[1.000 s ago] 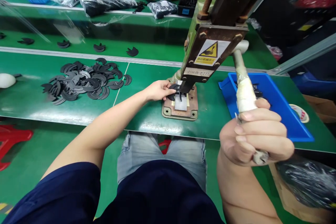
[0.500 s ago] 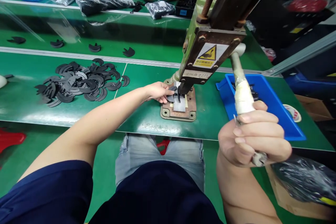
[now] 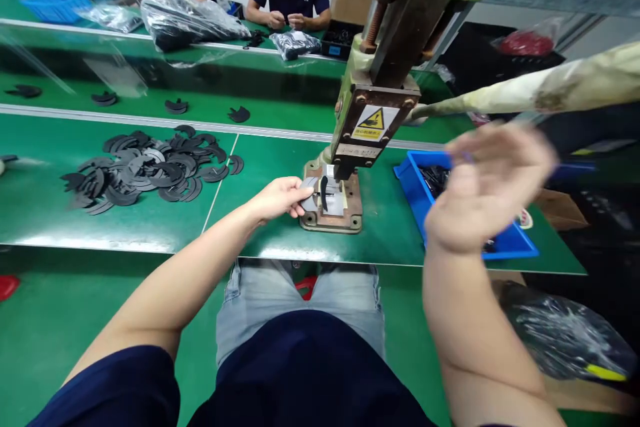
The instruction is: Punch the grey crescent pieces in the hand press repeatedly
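While the grey piece [image 3: 311, 184] is pinched by the left fingers [image 3: 298, 196], a black strip [image 3: 324, 194] is seen front-to-back just rightward; right fingers [image 3: 520, 147], blurred, are spread farther off.

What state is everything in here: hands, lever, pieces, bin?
Left hand: pinching a grey piece
Right hand: loosely open, blurred
Lever: raised, ungripped
Grey piece: held at the press base
Heap: loose, overlapping
Blue bin: open-topped, holding black pieces

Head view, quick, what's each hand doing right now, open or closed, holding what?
Left hand: closed, fingers pinching a grey curved piece.
Right hand: open and blurred, off the lever, nothing clearly held.
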`<action>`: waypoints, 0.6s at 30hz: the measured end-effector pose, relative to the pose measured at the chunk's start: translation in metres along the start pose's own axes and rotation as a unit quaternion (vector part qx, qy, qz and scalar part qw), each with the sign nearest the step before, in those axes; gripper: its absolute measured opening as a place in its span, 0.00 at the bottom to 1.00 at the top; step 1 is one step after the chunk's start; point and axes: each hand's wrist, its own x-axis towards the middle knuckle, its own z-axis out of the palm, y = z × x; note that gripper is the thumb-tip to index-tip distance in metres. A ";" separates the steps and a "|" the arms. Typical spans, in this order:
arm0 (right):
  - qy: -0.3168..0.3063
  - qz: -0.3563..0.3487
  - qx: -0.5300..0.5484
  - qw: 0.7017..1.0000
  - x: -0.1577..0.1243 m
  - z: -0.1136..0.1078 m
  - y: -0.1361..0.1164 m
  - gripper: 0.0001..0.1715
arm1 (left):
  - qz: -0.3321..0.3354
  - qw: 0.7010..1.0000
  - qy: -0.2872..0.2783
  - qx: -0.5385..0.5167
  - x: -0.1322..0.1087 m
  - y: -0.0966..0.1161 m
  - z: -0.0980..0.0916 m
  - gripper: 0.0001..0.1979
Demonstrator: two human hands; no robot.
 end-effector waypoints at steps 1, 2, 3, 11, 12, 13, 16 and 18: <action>-0.026 0.019 0.003 0.999 -0.023 0.006 0.002 0.20 | 0.010 1.000 -0.013 0.008 -0.015 0.002 0.002 0.25; -0.081 0.058 -0.002 0.995 -0.048 0.013 0.001 0.17 | 0.016 0.999 -0.026 0.023 -0.030 0.003 0.007 0.25; -0.123 0.093 -0.007 0.988 -0.074 0.019 -0.002 0.16 | 0.023 0.998 -0.036 0.048 -0.045 0.003 0.012 0.24; -0.209 0.239 -0.003 0.948 -0.170 0.050 -0.001 0.18 | -0.007 0.978 -0.033 0.208 -0.069 -0.022 0.033 0.17; -0.205 0.238 0.000 0.949 -0.173 0.049 -0.001 0.19 | -0.007 0.976 -0.038 0.216 -0.069 -0.022 0.039 0.17; -0.199 0.236 0.003 0.951 -0.177 0.047 -0.001 0.19 | -0.009 0.975 -0.039 0.216 -0.071 -0.022 0.046 0.17; -0.184 0.227 0.002 0.956 -0.187 0.045 -0.005 0.20 | -0.046 0.983 -0.034 0.176 -0.078 -0.018 0.070 0.15; -0.180 0.223 -0.002 0.958 -0.191 0.045 -0.004 0.20 | -0.048 0.984 -0.025 0.170 -0.079 -0.014 0.081 0.14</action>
